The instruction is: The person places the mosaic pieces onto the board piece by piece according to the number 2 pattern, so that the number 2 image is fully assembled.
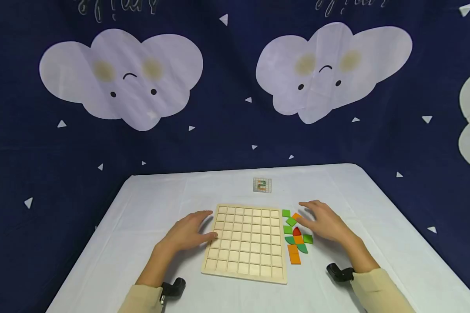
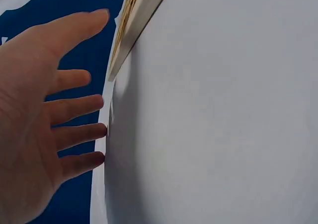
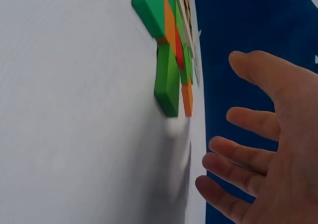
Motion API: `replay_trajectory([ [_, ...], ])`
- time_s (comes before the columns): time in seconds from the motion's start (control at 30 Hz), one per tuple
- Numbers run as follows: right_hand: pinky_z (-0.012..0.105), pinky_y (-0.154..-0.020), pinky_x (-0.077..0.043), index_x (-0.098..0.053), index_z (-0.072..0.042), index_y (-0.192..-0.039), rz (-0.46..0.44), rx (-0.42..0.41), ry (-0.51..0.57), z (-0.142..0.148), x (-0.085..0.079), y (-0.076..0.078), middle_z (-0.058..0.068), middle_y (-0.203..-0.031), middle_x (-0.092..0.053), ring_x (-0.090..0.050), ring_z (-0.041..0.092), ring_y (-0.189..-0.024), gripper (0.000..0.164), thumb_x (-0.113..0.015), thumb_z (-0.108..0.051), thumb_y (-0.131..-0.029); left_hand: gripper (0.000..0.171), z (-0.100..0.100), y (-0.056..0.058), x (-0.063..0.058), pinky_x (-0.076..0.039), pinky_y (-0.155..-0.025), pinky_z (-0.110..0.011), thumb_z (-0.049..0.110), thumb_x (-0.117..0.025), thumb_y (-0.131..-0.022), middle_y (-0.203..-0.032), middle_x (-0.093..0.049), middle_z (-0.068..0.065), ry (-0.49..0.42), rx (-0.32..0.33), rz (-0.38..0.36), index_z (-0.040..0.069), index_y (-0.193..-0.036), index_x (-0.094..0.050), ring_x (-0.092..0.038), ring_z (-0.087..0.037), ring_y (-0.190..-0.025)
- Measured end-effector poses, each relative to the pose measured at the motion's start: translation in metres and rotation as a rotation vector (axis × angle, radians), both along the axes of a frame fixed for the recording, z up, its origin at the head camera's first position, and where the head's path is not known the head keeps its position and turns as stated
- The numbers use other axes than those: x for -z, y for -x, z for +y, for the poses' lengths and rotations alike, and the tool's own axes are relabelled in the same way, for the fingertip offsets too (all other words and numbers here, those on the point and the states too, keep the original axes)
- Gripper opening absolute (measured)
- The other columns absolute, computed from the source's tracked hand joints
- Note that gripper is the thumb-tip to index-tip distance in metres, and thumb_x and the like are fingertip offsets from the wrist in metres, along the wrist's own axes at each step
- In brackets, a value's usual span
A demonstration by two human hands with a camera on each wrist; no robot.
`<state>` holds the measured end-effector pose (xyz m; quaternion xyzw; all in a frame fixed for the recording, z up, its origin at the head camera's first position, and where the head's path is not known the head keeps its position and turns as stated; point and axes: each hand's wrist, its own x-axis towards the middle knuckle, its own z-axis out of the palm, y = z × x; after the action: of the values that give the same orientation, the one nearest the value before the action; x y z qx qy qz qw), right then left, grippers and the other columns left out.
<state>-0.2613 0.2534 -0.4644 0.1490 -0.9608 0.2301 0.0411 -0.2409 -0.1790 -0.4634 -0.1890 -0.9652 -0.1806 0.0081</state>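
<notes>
A pale wooden grid board (image 1: 244,243) with rows of square cells lies on the white table. My left hand (image 1: 189,230) is at its left edge, thumb tip right at the rim and fingers spread; the left wrist view shows its palm holding nothing. Along the board's right side lie several flat coloured pieces: green squares (image 1: 286,213), a red rounded piece (image 1: 296,231), dark green rounded pieces (image 1: 302,248) and orange pieces (image 1: 293,254). My right hand (image 1: 325,221) hovers beside the upper ones, fingers loosely apart. Nothing is in its grasp in the right wrist view.
Beyond the board lies a small gridded card (image 1: 262,185) with a coloured figure like a 2. White cloth covers the table (image 1: 160,195). Behind it hangs a dark blue curtain (image 1: 227,148) with clouds and triangles. Each wrist carries a black camera mount (image 1: 174,288).
</notes>
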Motion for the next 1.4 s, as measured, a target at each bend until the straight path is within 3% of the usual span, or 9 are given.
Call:
replay_trajectory([
  [0.2,0.044,-0.078,-0.049,-0.060,-0.003,-0.129,-0.066,-0.025,0.056,-0.006,0.002,0.005,0.012,-0.110,-0.062,-0.056,0.024,-0.092,0.058,-0.069,-0.042,-0.088,0.102,0.008,-0.009,0.004,-0.030,-0.107,-0.055,0.076,-0.065,-0.069,-0.151,-0.037,-0.007,0.047,0.050,-0.118,0.013,-0.146,-0.042,-0.029,-0.036,-0.138],
  [0.43,0.040,-0.073,-0.048,-0.065,-0.003,-0.121,-0.103,-0.035,0.044,-0.007,0.001,0.010,0.006,-0.103,-0.062,-0.055,0.021,-0.087,0.045,-0.073,-0.027,-0.084,0.121,0.009,-0.016,0.006,-0.019,-0.112,-0.054,0.078,-0.070,-0.061,-0.156,-0.025,-0.005,0.017,0.104,-0.170,0.009,-0.152,-0.028,-0.014,-0.034,-0.143],
  [0.7,0.040,-0.075,-0.048,-0.068,-0.001,-0.114,-0.091,0.000,0.063,-0.003,0.002,0.012,0.006,-0.098,-0.062,-0.054,0.020,-0.083,0.034,-0.071,-0.010,-0.081,0.123,0.008,-0.007,0.001,-0.011,-0.115,-0.048,0.076,-0.071,-0.061,-0.158,-0.019,-0.003,0.026,0.148,-0.184,0.010,-0.153,-0.025,-0.007,-0.028,-0.145],
  [0.97,0.034,-0.068,-0.045,-0.070,-0.003,-0.108,-0.143,0.023,0.066,-0.011,0.007,0.015,0.002,-0.087,-0.058,-0.050,0.019,-0.077,0.031,-0.075,-0.011,-0.078,0.123,0.004,-0.012,0.004,-0.013,-0.114,-0.052,0.076,-0.072,-0.059,-0.158,-0.021,-0.004,0.013,0.120,-0.204,0.009,-0.152,-0.027,-0.009,-0.032,-0.144],
  [1.4,0.033,-0.068,-0.047,-0.071,-0.003,-0.106,-0.146,0.030,0.086,-0.014,0.009,0.019,0.003,-0.087,-0.061,-0.052,0.018,-0.076,0.028,-0.074,-0.010,-0.079,0.122,0.001,-0.016,0.004,-0.010,-0.115,-0.051,0.074,-0.074,-0.060,-0.158,-0.021,-0.003,-0.010,0.105,-0.209,0.009,-0.152,-0.027,-0.008,-0.031,-0.145],
])
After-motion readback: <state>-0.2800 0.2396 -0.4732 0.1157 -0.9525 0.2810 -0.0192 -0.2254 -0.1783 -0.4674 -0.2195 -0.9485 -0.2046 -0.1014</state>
